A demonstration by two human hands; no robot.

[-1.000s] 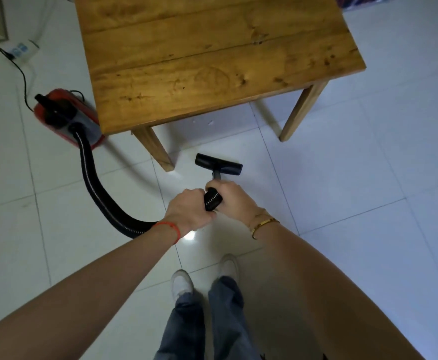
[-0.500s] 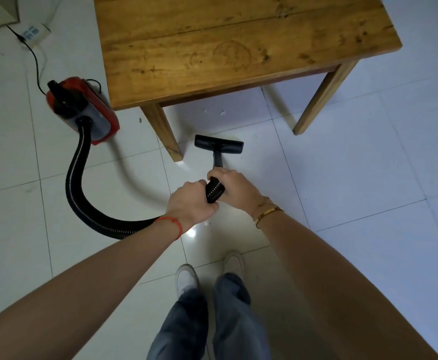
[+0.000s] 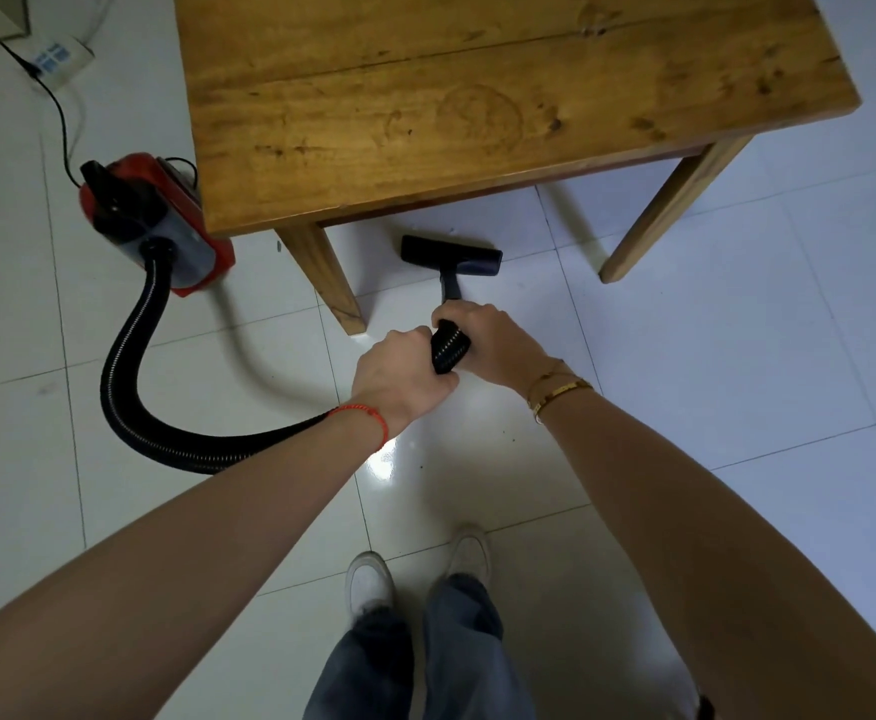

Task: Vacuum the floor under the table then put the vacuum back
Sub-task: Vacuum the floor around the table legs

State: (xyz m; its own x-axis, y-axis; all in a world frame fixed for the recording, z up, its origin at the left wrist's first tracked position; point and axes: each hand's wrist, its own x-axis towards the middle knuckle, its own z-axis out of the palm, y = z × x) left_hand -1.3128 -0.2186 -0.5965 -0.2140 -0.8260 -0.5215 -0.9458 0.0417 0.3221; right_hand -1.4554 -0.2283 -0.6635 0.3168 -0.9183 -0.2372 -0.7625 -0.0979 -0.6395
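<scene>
A red and grey vacuum cleaner (image 3: pixel 165 220) sits on the white tiled floor left of the wooden table (image 3: pixel 477 96). Its black ribbed hose (image 3: pixel 129 376) curves down and round to my hands. My left hand (image 3: pixel 399 374) grips the hose end, and my right hand (image 3: pixel 493 337) grips it just ahead, near the short black tube. The black floor nozzle (image 3: pixel 451 254) lies flat on the tiles at the table's near edge, between the two front legs.
The near-left table leg (image 3: pixel 329 275) stands close beside the nozzle, the near-right leg (image 3: pixel 669 210) farther off. A black cord (image 3: pixel 61 122) runs from the vacuum to a white power strip (image 3: pixel 59 57) at top left. My feet in white shoes (image 3: pixel 373 584) are below.
The nozzle has moved forward toward the table's near edge, my hands pushing with it. The vacuum body has shifted right, closer to the table, and the hose loop has tightened.
</scene>
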